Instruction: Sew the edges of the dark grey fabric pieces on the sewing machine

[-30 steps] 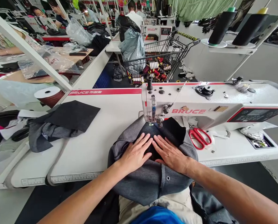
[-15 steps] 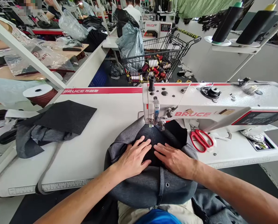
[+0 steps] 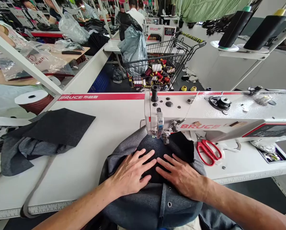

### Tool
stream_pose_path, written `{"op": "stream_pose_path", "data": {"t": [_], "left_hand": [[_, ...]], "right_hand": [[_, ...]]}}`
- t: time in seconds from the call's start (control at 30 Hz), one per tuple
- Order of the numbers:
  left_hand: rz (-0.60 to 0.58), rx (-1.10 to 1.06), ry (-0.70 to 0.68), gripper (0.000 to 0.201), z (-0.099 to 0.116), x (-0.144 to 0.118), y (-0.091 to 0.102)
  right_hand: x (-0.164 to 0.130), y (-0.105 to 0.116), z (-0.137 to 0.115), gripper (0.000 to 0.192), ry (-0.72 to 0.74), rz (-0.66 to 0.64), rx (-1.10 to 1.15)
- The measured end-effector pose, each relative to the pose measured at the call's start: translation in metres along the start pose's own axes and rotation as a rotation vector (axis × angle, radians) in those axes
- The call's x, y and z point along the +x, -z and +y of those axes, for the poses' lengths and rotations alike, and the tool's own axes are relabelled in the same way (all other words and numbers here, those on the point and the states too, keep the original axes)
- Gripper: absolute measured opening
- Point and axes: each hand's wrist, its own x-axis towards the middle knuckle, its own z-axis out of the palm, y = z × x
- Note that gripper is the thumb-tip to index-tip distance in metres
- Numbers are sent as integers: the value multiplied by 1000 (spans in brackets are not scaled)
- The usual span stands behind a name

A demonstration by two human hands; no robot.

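A dark grey fabric piece [image 3: 143, 204], shaped like a bag with a seam strip and a metal eyelet, lies bunched at the sewing machine [image 3: 205, 115]. Its far edge runs under the machine's needle area, where the needle itself is hard to make out. My left hand [image 3: 133, 172] rests flat on the black inner side of the cloth, fingers spread. Opposite it, my right hand [image 3: 181, 175] also presses flat with its fingers apart, fingertips close to the left ones. Both hands sit just in front of the presser foot area.
Red-handled scissors [image 3: 208, 152] lie right of the fabric, under the machine arm. Dark cloth pieces [image 3: 58, 127] are piled on the left of the table [image 3: 114, 118]. Behind stands a wire cart [image 3: 162, 60] with thread spools. Black thread cones [image 3: 235, 28] stand at upper right. Other people work farther back.
The view has shifted slightly, so the table and machine sit lower in the picture. My fingers are spread a little wider; both hands stay on the fabric.
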Motion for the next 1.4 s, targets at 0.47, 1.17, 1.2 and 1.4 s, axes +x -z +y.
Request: {"op": "stream_pose_path", "data": {"t": [0.47, 1.17, 1.2, 1.4], "left_hand": [[8, 24, -7, 50, -22, 14, 3], [111, 17, -26, 48, -52, 41, 4], [119, 31, -31, 47, -52, 42, 4], [112, -2, -344, 33, -42, 41, 6]], "right_hand": [[16, 5, 16, 50, -21, 68, -88], [43, 25, 55, 52, 30, 76, -241], [45, 27, 55, 52, 30, 69, -245], [44, 43, 28, 35, 52, -44, -165]]}}
